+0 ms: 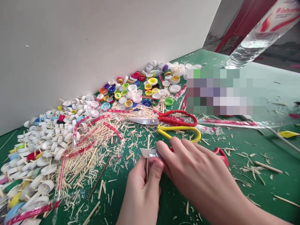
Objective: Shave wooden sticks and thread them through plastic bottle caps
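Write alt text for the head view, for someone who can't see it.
The right hand holds a utility knife across a thin wooden stick gripped by the left hand, above a green table strewn with wood shavings. White and coloured bottle caps lie along a white panel; scissors lie just beyond the hands, a water bottle at upper right.

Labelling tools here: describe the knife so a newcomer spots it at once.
Over the green table, low and right of centre, find the right hand. It grips the knife, whose blade crosses a thin wooden stick pinched in the left hand. Unlike the scissors lying just beyond, it is held and shows one short, slant-tipped blade.
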The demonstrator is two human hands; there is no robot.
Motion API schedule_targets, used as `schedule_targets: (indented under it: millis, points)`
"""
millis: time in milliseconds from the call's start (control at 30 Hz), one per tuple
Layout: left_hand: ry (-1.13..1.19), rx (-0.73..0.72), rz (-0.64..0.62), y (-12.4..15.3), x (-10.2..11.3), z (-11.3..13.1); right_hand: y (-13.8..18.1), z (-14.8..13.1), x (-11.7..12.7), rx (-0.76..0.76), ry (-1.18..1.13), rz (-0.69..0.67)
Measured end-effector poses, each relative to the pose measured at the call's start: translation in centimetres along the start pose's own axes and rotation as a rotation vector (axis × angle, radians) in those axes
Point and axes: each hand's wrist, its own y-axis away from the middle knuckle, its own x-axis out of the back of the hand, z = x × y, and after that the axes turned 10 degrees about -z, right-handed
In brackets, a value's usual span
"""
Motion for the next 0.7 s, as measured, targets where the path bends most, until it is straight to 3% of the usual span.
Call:
schedule_targets:
  millis: [267, 700]
  points:
    - [-0.018, -0.026, 0.049, 0.0, -0.2, 0.0, 0.1, -0.8, 0.4, -0.07, 0.041, 0.01]
    - [0.131, 0.072, 0.102, 0.3, -0.8, 1.9, -0.5, -1.4, 0.6, -0.145, 0.083, -0.011]
